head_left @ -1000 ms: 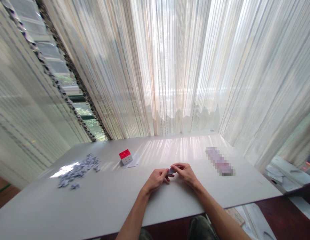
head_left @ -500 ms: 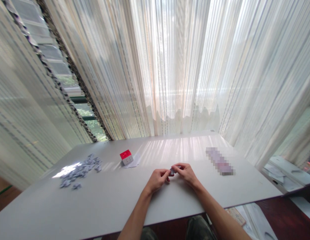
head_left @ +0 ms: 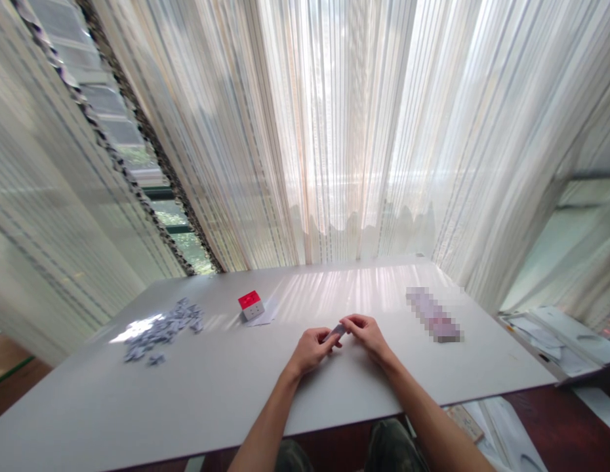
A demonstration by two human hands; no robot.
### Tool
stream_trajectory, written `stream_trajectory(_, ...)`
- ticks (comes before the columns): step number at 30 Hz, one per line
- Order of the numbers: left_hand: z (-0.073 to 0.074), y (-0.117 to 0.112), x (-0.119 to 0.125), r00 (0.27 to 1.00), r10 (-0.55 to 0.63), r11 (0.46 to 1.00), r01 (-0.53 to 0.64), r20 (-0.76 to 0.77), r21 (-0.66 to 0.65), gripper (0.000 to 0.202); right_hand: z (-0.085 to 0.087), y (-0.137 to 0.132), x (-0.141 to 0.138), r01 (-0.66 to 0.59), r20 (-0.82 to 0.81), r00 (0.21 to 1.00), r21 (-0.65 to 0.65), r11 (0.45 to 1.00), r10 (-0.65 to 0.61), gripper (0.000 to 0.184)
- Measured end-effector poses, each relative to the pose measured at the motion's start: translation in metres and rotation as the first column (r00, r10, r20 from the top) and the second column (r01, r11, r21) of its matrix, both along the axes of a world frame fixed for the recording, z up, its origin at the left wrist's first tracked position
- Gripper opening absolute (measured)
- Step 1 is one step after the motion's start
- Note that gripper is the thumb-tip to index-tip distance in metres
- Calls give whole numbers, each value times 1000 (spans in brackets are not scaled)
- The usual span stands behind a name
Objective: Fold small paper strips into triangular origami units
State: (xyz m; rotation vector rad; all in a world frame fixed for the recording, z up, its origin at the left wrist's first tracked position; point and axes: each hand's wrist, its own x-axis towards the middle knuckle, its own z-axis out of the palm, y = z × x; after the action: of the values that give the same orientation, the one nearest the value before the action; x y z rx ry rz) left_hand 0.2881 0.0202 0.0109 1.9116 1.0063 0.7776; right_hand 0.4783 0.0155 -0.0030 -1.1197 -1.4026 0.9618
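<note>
Between my two hands is a small greyish strip of what looks like folded paper [head_left: 336, 332], held just above the white table. My left hand [head_left: 311, 351] is closed, its thumb and fingers pinching the strip's lower left part. The fingers of my right hand [head_left: 366, 334] pinch its upper right end. Off to the left lies a loose pile of small grey-white folded paper pieces [head_left: 164, 331], with a small clump a little nearer to me.
A red-topped white cube with small slots [head_left: 251, 305] stands beyond my left hand, beside white paper sheets [head_left: 266, 313]. A blurred-out pinkish item [head_left: 435, 316] lies to the right. The white table [head_left: 211, 400] meets curtains [head_left: 334, 131]; papers in a white drawer-like unit [head_left: 555, 341] sit right.
The strip now shows longer and straighter between my hands, where before it was mostly covered by my fingers. My hands have moved slightly apart. The view has shifted a little.
</note>
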Motion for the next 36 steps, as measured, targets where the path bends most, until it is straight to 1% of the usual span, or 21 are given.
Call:
stream_trajectory(3, 1, -1, -1, 1000, 5, 1000, -4, -23, 14, 51, 1, -1, -1, 48, -63, 997, 5, 999, -48, 34)
stream_trajectory(7, 1, -2, -1, 998, 5, 999, -2, -62, 39, 51, 2, -2, -2, -10, 15, 1000, 6, 1000, 10, 31)
stream_trajectory(9, 1, -2, -1, 996, 4, 999, -1, -84, 42, 51, 1, -2, -2, -15, 33, 999, 2, 1000, 15, 32)
stream_trajectory(13, 0, -2, -1, 996, -4, 999, 7, -94, 38, 49, -1, 0, 0, 59, -58, 997, 8, 998, -58, 35)
stream_trajectory(16, 0, -1, -1, 996, -1, 999, 4, -90, 40, 49, -3, 2, 0, 123, -65, 991, 28, 992, -121, 37)
stream_trajectory(17, 0, -1, -1, 996, 0, 999, 4, -92, 41, 49, -4, 2, 0, 116, -46, 992, 35, 993, -115, 37)
stream_trajectory(21, 0, -2, 0, 996, -6, 999, 10, -87, 45, 49, -3, 0, -3, 21, 72, 997, 30, 999, -23, 33)
stream_trajectory(24, 1, -4, 0, 997, 1, 999, 2, -73, 33, 48, -2, -1, -2, 6, 96, 995, 36, 999, -9, 31)
stream_trajectory(27, 0, -5, 0, 998, -4, 1000, 4, -61, 0, 47, -3, -1, 0, 17, 31, 999, 36, 999, -18, 31)
stream_trajectory(30, 0, -5, 0, 999, -11, 1000, 10, -35, -24, 46, -7, 2, 2, 97, -46, 994, 25, 995, -96, 34)
stream_trajectory(33, 1, -2, 0, 1000, 12, 1000, -12, 2, -24, 47, -10, 7, 2, 159, -107, 982, 21, 987, -156, 36)
stream_trajectory(36, 2, 2, -1, 997, 53, 998, -52, 54, -21, 50, -10, 9, -1, 159, -180, 972, 28, 987, -152, 46)
